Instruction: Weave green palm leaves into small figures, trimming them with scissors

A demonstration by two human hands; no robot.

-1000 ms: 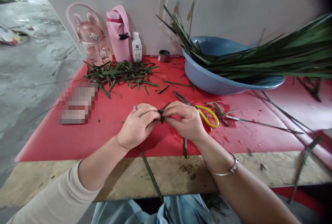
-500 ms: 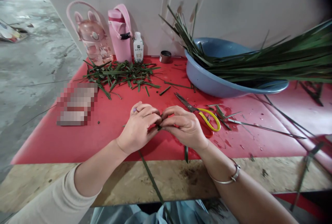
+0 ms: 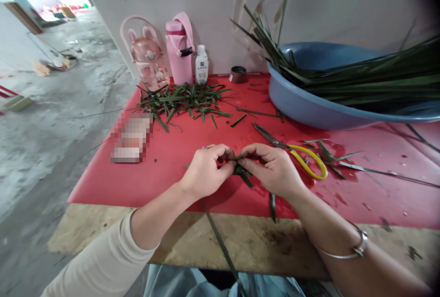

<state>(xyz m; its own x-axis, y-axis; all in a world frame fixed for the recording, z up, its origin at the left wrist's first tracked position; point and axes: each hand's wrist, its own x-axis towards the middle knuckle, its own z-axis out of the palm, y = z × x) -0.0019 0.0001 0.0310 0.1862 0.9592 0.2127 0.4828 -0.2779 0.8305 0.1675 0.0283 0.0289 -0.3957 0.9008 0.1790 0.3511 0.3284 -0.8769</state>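
Observation:
Fingertips of my left hand (image 3: 208,171) and my right hand (image 3: 278,168) meet over the red-covered table, both closed in a pinch on a small piece of folded dark green leaf strips (image 3: 243,175). My fingers hide much of the piece, so its shape is unclear. A long green strip (image 3: 222,242) hangs from below my left hand over the table's front edge to my lap. Another short strip end (image 3: 272,207) shows beneath my right hand. Scissors with yellow handles (image 3: 309,162) lie just right of my right hand, blades pointing to the back left.
At the back right, a blue basin (image 3: 292,97) holds long green leaves (image 3: 360,79). Cut leaf scraps (image 3: 182,100) lie before a pink rabbit-eared bottle (image 3: 149,58), a pink flask (image 3: 178,58) and a small white bottle (image 3: 201,68). A brown lid (image 3: 237,74) and a blurred-out flat object (image 3: 132,139) lie nearby.
The view has swung left, so everything sits further right in it. Both hands still pinch the leaf piece; their fingers have shifted, and more of its strips show underneath.

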